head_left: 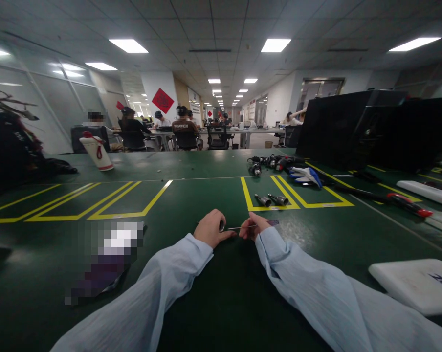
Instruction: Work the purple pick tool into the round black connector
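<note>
My left hand [208, 230] is closed around a small metal socket [221, 226], whose round open end faces right. My right hand [253, 226] pinches a slim screwdriver [238, 227]. Its thin shaft points left at the socket, with the tip close to the opening; whether they touch, I cannot tell. Part of the screwdriver's handle sticks out behind the right hand. Just beyond the hands, two metal sockets with shanks, a left one [262, 200] and a right one [278, 199], lie inside a yellow-taped box on the green table [202, 195].
Several dark metal tools [268, 162] and a blue-white glove [306, 176] lie at back right. A white block [415, 283] sits at right, a blurred-out packet [107, 261] at left. A white cup [97, 152] stands far left. Black cases [345, 129] flank the table; people sit beyond.
</note>
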A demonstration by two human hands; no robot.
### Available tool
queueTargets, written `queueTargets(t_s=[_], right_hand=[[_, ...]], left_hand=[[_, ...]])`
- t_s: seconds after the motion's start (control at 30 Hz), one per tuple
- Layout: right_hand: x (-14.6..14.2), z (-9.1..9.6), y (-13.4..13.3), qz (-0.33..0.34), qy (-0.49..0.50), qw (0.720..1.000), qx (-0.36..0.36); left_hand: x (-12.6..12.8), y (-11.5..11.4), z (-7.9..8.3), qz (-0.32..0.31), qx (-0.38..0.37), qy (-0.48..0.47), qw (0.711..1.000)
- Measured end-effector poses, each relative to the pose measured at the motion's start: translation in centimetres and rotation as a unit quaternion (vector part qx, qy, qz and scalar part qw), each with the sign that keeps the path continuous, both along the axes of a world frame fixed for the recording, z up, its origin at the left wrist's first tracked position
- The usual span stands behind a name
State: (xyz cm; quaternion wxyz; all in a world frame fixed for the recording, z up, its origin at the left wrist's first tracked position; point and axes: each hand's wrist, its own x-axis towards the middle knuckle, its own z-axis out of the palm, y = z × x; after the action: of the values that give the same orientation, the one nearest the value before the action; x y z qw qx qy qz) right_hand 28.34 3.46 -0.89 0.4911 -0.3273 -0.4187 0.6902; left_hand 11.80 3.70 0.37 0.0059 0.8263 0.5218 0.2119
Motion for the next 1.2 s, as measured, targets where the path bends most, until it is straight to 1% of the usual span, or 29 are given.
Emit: queueTargets(t_s=[0.07, 0.17, 0.37, 0.5, 0.57, 0.67, 0.83, 0.97, 1.03, 1.1, 1.2], right_hand=[[-0.3, -0.2, -0.2, -0.001, -0.014, 0.999, 0.031], [-0.9, -0.4, -0.6, -0.020, -0.038, 0.997, 0.056], [-1.4, 0.0, -1.3, -0.069, -0.131, 0.984, 0.096], [-1.5, -0.1, -1.8, -0.061, -0.167, 0.972, 0.155], [-1.5, -0.3, -1.9, -0.052, -0.176, 0.968, 0.172], [-1.4, -0.6, -1.7, -0.035, -0.159, 0.973, 0.162], [-0.9, -0.7, -0.8, 0.022, -0.073, 0.993, 0.085], [-0.6, -0.9, -0.3, 0.055, -0.028, 0.996, 0.058], [-0.6, -1.0, -0.3, 0.048, -0.016, 0.997, 0.057], [-0.5, -1.0, -0.5, 0.022, -0.021, 0.997, 0.066], [-0.5, -0.7, -1.0, -0.033, -0.058, 0.991, 0.117]], left_hand=[[0.2, -0.2, 0.0, 0.007, -0.008, 0.007, 1.000], [0.4, -0.5, -0.1, 0.005, -0.015, 0.025, 1.000], [0.7, -0.7, -0.1, -0.007, -0.008, 0.040, 0.999], [0.8, -0.8, 0.0, 0.003, -0.007, 0.063, 0.998], [0.9, -0.9, 0.1, -0.004, -0.007, 0.069, 0.998], [0.8, -0.9, 0.0, -0.026, 0.006, 0.066, 0.997], [0.5, -0.7, -0.2, -0.045, 0.032, 0.033, 0.998], [0.4, -0.6, -0.3, -0.055, 0.038, -0.011, 0.998], [0.4, -0.7, -0.3, -0.067, 0.040, -0.027, 0.997], [0.5, -0.8, -0.3, -0.079, 0.043, -0.040, 0.995], [0.5, -0.8, -0.3, -0.089, 0.048, -0.056, 0.993]])
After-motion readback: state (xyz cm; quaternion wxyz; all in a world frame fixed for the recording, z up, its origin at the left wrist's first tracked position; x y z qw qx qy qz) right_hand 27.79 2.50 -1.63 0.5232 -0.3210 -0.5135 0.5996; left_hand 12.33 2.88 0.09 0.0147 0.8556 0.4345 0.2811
